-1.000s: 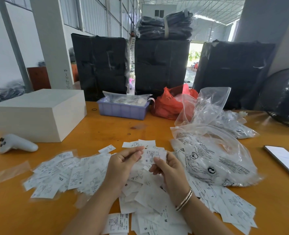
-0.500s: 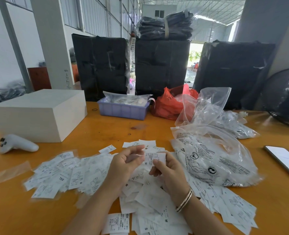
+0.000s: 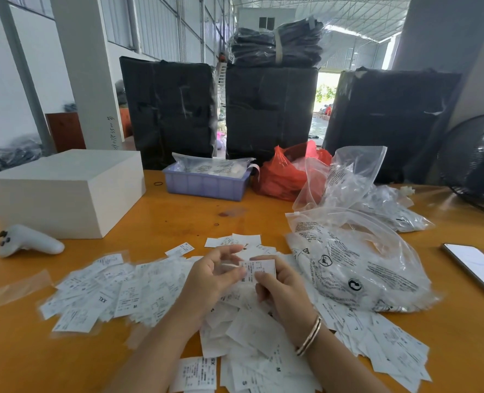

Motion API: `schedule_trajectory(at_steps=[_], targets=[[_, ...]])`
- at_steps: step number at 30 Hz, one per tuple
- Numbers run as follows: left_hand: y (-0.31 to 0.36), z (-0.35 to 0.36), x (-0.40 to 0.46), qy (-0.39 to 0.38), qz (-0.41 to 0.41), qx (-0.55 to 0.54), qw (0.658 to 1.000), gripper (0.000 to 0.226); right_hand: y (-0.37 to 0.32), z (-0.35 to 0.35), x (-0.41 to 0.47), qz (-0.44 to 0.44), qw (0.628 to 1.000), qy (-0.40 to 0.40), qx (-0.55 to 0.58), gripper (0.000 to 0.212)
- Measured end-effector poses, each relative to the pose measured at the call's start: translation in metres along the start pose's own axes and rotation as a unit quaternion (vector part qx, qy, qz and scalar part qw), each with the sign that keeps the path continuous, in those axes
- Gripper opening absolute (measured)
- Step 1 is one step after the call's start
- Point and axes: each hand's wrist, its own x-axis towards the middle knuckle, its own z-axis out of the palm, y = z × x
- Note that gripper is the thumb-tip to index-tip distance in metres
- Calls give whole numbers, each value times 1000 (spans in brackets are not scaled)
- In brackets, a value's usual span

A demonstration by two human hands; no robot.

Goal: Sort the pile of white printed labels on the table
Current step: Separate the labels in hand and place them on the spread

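Warehouse interior, orange surface across the lower frame; I list what stands on it. Centre and lower frame: pile of white printed labels, spread loosely from lower left to lower right, some showing size letters such as XXL, M and S. Centre: left hand and right hand, close together just above the pile. Between them I see one label, pinched by the right hand's curled fingers and thumb, with the left hand's fingertips curled onto its left edge. Right wrist carries a bracelet. Right of centre: clear printed plastic bag, lying on the edge of the pile, with further clear bags behind it. Far right: phone, flat, screen up. Left: white box, and just in front of it a white controller. Upper centre of the surface: lilac tray holding bagged items, with a red plastic bag just beside it. Behind, three black-wrapped bundles stand upright. Right edge: black fan, partly cut off.
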Motion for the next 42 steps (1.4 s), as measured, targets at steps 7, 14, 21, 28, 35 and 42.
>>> schedule_trajectory(at_steps=[7, 14, 21, 28, 35, 42], targets=[[2, 0, -1, 35, -5, -7, 999, 29, 1, 4, 3, -31, 997, 54, -40, 15], [2, 2, -3, 27, 4, 11, 1000, 29, 1, 5, 2, -64, 982, 86, -157, 18], [-1, -1, 1, 47, 17, 51, 997, 27, -2, 12, -6, -189, 889, 60, -412, 22], [-5, -7, 5, 108, 48, 125, 985, 13, -11, 10, -3, -194, 887, 72, -413, 40], [-10, -18, 6, 153, 41, 404, 901, 5, -39, -29, 22, -170, 894, 219, -351, 23], [-11, -12, 3, 177, 111, 502, 839, 16, -63, -102, 49, -92, 833, 283, -466, 29]])
